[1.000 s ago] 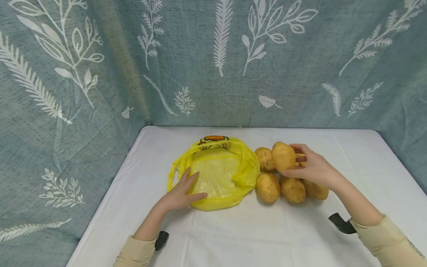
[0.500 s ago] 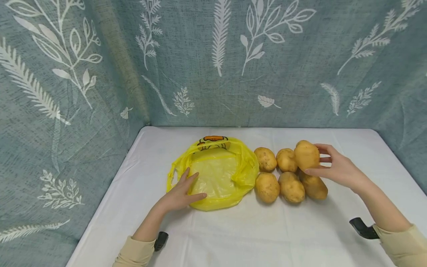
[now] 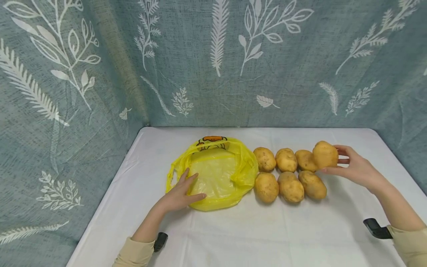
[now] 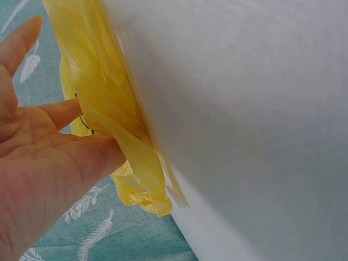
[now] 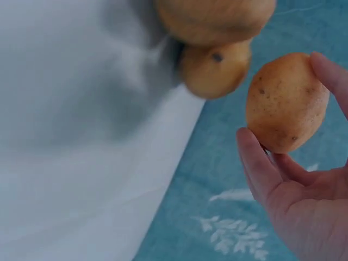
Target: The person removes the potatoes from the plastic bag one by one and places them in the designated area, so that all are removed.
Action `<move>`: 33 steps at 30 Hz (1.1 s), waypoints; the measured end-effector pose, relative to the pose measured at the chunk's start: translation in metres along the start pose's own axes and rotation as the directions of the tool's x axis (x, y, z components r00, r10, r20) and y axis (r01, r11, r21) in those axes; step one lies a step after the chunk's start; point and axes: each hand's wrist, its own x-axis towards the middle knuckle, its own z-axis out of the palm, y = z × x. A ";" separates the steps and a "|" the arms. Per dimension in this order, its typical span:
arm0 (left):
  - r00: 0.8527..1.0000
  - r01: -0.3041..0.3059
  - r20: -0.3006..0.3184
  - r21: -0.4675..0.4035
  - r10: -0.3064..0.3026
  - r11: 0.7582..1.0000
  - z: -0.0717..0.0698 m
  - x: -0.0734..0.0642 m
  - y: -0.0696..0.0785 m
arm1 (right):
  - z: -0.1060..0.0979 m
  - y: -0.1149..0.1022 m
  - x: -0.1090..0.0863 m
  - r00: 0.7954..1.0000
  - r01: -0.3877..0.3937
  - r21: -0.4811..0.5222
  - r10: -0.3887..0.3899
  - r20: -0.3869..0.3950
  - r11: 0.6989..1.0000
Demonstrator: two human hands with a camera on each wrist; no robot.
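My right hand (image 3: 361,168) pinches a brown potato (image 3: 325,155) between thumb and fingertips, at the right end of the back row. In the right wrist view the thumb and fingers hold this potato (image 5: 285,103) from opposite sides. To the left, my left hand (image 3: 180,194) has its fingers spread over the near left side of a yellow plastic bag (image 3: 245,168), whose mouth gapes toward me. The left wrist view shows fingers reaching in behind the thin yellow film (image 4: 103,70) of the bag.
Several more potatoes lie in two rows right of the bag, among them a back-row potato (image 3: 286,160) and a front-row potato (image 3: 267,187). A white cloth (image 3: 240,233) covers the table. A blue-green leaf-print curtain (image 3: 213,96) hangs behind and at both sides.
My right hand has carried the held potato to the right along the back row, uncovering the potatoes beneath its path. My left hand and the bag have stayed in place.
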 end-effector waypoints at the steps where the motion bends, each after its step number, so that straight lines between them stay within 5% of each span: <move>1: 1.000 0.001 0.000 0.001 -0.001 1.000 0.000 0.000 0.000 | -0.001 0.003 0.001 1.000 -0.007 -0.010 0.007 -0.001 1.000; 18: 1.000 -0.013 -0.011 0.011 0.013 1.000 0.002 0.000 -0.004 | -0.006 0.047 0.019 0.997 -0.072 -0.069 0.074 0.036 0.995; 33: 1.000 -0.009 -0.014 0.013 0.009 1.000 0.000 -0.005 0.000 | 0.000 0.051 0.030 0.997 -0.037 -0.135 0.046 0.065 0.990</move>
